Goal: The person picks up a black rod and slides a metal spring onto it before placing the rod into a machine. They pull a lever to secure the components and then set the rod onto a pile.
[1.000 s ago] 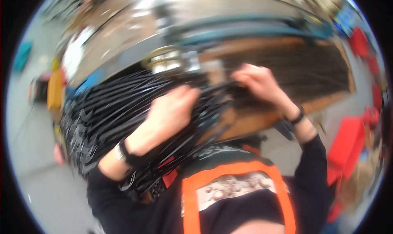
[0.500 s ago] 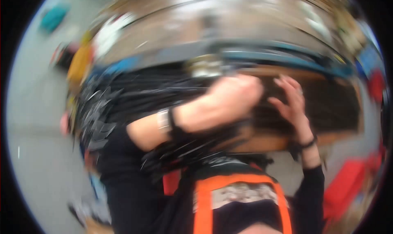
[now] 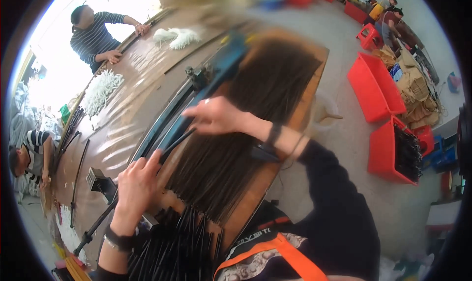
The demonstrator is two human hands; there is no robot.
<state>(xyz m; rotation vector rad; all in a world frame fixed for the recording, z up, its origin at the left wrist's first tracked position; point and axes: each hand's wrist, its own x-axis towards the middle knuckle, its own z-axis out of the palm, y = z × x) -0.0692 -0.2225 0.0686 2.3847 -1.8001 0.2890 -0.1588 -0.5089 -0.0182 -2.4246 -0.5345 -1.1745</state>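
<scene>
Spanning both hands: a black rod held at a slant

The left hand (image 3: pixel 135 182) is closed around a slim black rod (image 3: pixel 178 141), thumb and fingers wrapped about it. The rod rises from this fist toward the upper right, and its far end lies just under the fingers of the right hand (image 3: pixel 219 116). That hand is palm-down with its fingers partly bent — blur hides whether they pinch the rod or only pass above it.

Beneath and beyond the hands, a blue metal rail (image 3: pixel 231 60) runs diagonally along the brown counter (image 3: pixel 147 99). To the right of the left hand and below the right wrist, a broad layer of thin dark rods (image 3: pixel 216 168) lies on an orange-brown board (image 3: pixel 265 182). Nearer the body, below the left hand, is a loose pile of black rods (image 3: pixel 172 246) — its pieces pointing several ways.
</scene>
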